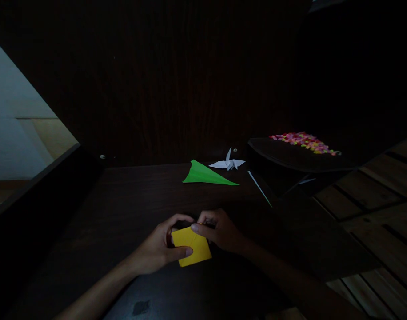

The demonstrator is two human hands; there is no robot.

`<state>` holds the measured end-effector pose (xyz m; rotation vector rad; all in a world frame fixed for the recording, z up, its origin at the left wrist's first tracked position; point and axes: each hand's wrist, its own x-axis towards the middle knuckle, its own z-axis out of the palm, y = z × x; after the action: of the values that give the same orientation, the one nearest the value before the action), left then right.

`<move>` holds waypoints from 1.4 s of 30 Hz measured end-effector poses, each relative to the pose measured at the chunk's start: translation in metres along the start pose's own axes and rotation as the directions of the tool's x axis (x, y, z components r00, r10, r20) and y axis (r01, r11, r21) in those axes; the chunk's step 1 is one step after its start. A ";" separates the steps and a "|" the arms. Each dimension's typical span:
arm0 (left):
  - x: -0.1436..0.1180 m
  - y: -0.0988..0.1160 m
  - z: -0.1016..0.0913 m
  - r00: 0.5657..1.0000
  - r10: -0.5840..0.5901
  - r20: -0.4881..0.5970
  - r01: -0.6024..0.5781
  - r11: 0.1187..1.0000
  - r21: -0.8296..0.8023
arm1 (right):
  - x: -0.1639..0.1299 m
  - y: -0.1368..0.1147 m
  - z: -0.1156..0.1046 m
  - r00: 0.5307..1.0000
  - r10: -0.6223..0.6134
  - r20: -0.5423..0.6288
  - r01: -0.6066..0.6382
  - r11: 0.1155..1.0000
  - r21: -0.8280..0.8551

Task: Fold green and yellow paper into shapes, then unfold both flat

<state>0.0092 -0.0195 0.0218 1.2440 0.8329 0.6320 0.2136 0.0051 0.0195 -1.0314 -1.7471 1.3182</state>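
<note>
A small folded yellow paper (194, 249) lies low over the dark wooden table (123, 209), held between both hands. My left hand (158, 246) grips its left edge, thumb underneath at the front and fingers curled over the top. My right hand (221, 231) pinches its upper right corner with thumb and forefinger. The scene is very dim.
A green folded paper plane (206, 174) and a white paper crane (228, 163) rest at the back of the table. A dark tray (290, 158) at the right carries several small colourful pieces (305, 141). Slatted wooden planks (373, 195) lie further right.
</note>
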 end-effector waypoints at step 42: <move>0.008 0.008 -0.009 0.934 0.037 -0.354 -0.052 0.998 -0.033 | 0.000 0.004 -0.001 0.944 0.248 0.216 -0.287 0.942 0.173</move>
<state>0.0064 -0.0062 0.0270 1.1285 1.0856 0.9235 0.2149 0.0063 0.0161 -1.0827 -1.6052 1.7811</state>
